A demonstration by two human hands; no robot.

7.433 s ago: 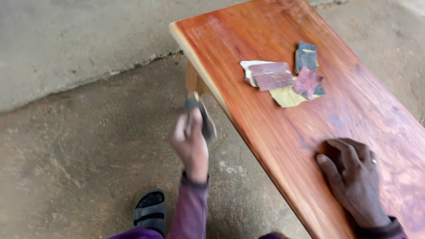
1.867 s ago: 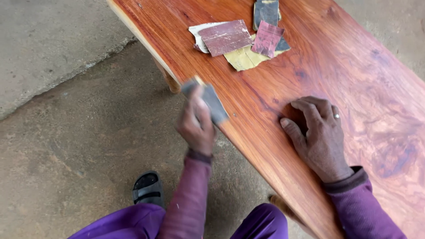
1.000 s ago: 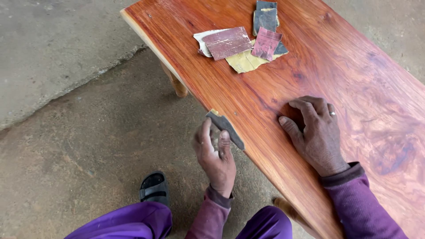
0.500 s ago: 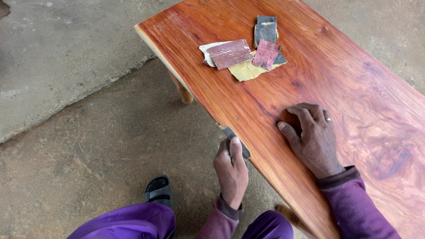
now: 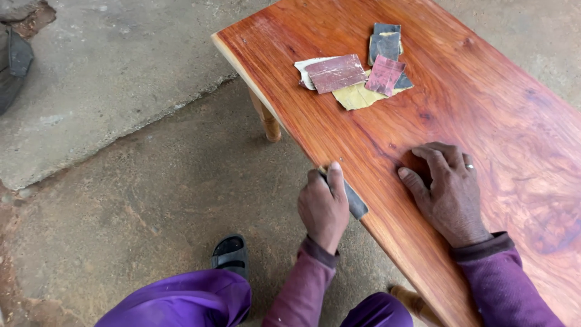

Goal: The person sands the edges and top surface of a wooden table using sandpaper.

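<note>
A long reddish-brown wooden tabletop (image 5: 484, 109) runs diagonally across the view. My left hand (image 5: 324, 209) is shut on a dark grey piece of sandpaper (image 5: 354, 201) and presses it against the table's near side edge. My right hand (image 5: 448, 191) lies flat on the tabletop with fingers spread, a ring on one finger, holding nothing. Both arms wear purple sleeves.
Several loose sandpaper sheets (image 5: 357, 75), maroon, grey, yellow and white, lie on the table's far end. A turned wooden leg (image 5: 266, 121) stands under the far corner, another leg (image 5: 414, 303) near me. My sandalled foot (image 5: 230, 254) rests on the concrete floor (image 5: 121, 151).
My left hand with the sandpaper has slid along the table's side edge toward me, from near the far leg to mid-edge. My right hand has stayed pressed on the top.
</note>
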